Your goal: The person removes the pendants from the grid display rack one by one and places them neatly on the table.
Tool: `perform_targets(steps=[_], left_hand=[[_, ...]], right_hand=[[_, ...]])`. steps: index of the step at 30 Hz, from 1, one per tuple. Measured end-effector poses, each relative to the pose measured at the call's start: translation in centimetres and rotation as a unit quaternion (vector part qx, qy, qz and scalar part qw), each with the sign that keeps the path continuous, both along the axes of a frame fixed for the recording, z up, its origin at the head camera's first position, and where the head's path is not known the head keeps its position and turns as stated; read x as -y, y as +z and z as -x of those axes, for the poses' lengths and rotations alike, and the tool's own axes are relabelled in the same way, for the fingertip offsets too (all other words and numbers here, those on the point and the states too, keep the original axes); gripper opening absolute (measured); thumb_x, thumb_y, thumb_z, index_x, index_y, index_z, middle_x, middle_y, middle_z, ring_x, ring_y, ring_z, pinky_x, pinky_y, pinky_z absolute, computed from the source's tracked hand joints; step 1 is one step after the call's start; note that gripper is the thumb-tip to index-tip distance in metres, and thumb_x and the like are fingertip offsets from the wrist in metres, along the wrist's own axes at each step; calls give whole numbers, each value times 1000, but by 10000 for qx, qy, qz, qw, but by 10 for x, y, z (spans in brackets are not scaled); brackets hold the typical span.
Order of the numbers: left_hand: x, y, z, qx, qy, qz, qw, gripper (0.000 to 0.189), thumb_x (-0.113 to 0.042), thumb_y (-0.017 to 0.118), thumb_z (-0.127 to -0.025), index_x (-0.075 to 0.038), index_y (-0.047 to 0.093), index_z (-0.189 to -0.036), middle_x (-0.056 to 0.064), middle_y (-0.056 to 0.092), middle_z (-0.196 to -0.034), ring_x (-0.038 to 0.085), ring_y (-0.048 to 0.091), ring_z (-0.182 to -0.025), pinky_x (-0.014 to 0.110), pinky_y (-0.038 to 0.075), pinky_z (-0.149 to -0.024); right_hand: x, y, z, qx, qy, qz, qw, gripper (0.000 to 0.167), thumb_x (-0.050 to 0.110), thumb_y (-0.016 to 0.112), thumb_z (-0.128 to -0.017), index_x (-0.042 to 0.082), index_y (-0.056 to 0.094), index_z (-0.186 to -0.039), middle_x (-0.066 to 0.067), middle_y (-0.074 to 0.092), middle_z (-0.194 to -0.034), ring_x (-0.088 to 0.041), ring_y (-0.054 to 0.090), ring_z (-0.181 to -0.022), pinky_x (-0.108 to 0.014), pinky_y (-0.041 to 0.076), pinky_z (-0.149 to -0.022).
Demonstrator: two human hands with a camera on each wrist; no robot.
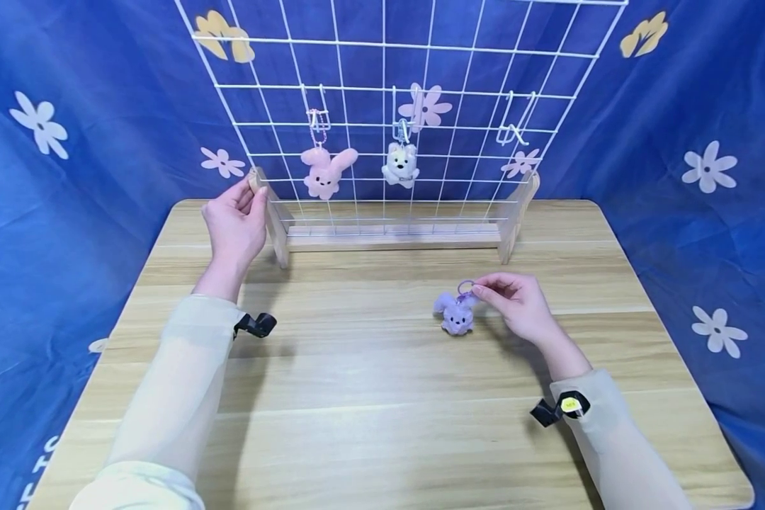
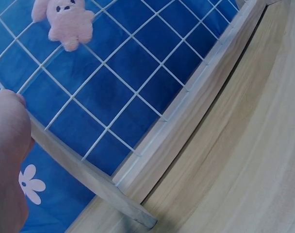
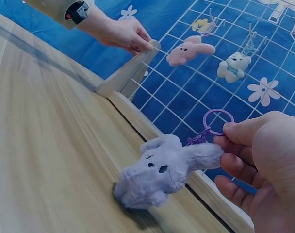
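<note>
My right hand pinches the purple ring of a plush keychain, a lilac long-eared animal that hangs just over the table. In the right wrist view the thumb and forefinger meet on that ring. Up at the rack's left side, my left hand grips the top of the wooden upright between thumb and fingers. On the white wire grid hang a pink plush rabbit at left and a white plush bear in the middle. The right-hand hook carries nothing.
The rack's wooden base bar stands along the back of the wood-grain table. A second wooden upright holds the grid at right. Blue cloth with flower prints surrounds the table at the back and sides.
</note>
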State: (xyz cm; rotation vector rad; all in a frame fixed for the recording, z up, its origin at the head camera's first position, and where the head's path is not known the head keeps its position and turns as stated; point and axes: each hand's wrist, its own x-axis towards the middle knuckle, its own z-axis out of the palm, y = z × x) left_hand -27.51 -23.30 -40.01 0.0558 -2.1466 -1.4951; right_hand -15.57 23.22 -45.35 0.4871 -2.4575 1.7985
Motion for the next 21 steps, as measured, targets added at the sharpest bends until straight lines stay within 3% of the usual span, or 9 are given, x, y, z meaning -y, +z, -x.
perform_targets(steps=[4, 12, 21], left_hand=[[0, 0, 0, -18, -48, -17, 10000, 34, -8, 71, -102, -4, 68, -136, 20, 68, -130, 21, 69, -121, 21, 58, -98], [0, 1, -2, 2, -97, -122, 9999, 35, -8, 71, -102, -5, 68, -137, 20, 68, -131, 20, 69, -121, 22, 58, -99], [0, 1, -2, -43, -89, -113, 9999, 35, -8, 72, -101, -5, 69, -136, 21, 68, -130, 20, 69, -120, 22, 58, -99]], right_hand=[[0, -2, 6, 0, -16, -147, 9999, 8, -12, 67, -97, -16, 72, -102, -30, 74, -97, -31, 69, -78, -22, 59, -67], [-3, -6, 15, 72, 113, -4, 9999, 7, -3, 72, -99, -7, 77, -102, -21, 77, -96, -28, 71, -79, -22, 60, -67], [-4, -16, 27, 221, 119, -234, 9994, 9, -4, 71, -99, -9, 76, -104, -24, 76, -95, -32, 69, -77, -23, 58, -65]])
